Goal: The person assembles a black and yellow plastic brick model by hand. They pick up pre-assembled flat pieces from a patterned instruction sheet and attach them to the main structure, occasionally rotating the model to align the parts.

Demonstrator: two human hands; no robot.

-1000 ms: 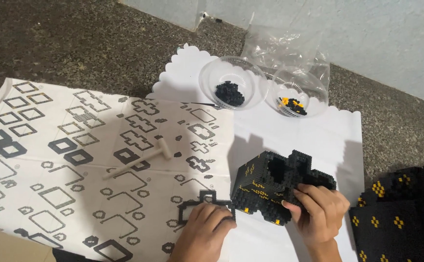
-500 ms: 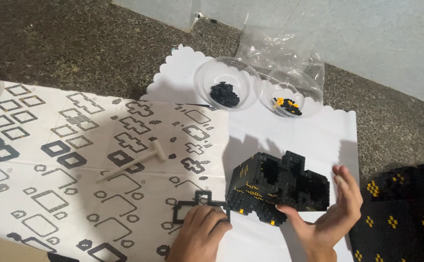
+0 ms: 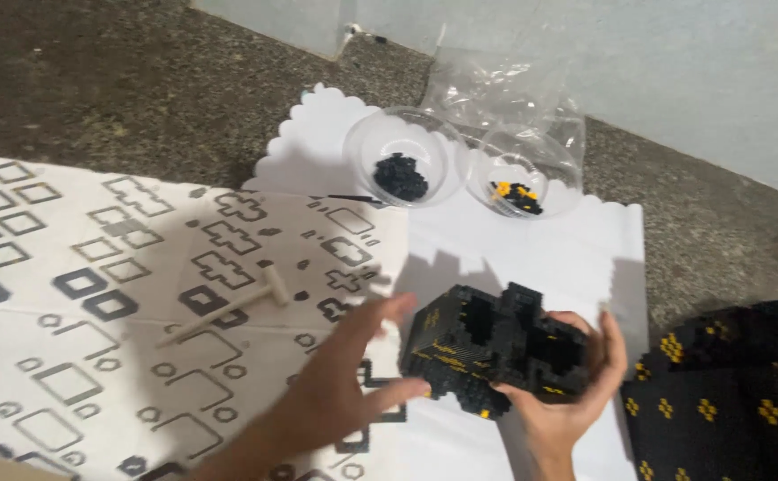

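Cupping the black block model from its right and near side, the right hand has its fingers curled over the model's right edge and its palm under the near corner, so it grips the model. The model is a chunky build of small black bricks with a few yellow studs, and it sits near the middle of the scene on a white scallop-edged sheet. The left hand is open, fingers spread; one fingertip touches the model's left face and the thumb points toward its lower left corner, but the hand does not close around anything.

Left of the white sheet lies a large paper sheet printed with black and grey square outlines. On that sheet, just left of the left hand, rests a small pale hammer-shaped tool, lying flat with its head toward the right. Whether a flat black frame-shaped piece partly hidden under the left hand is a printed mark or a loose part, I cannot tell.

Farther back on the white sheet stand two clear round bowls side by side: the left bowl holds a small heap of black pieces, the right bowl holds black and yellow pieces. A crumpled clear plastic bag lies just behind them against the pale wall. At the near right is a second black build with yellow dot clusters, just beside the right hand. Everything rests on a dark speckled counter.
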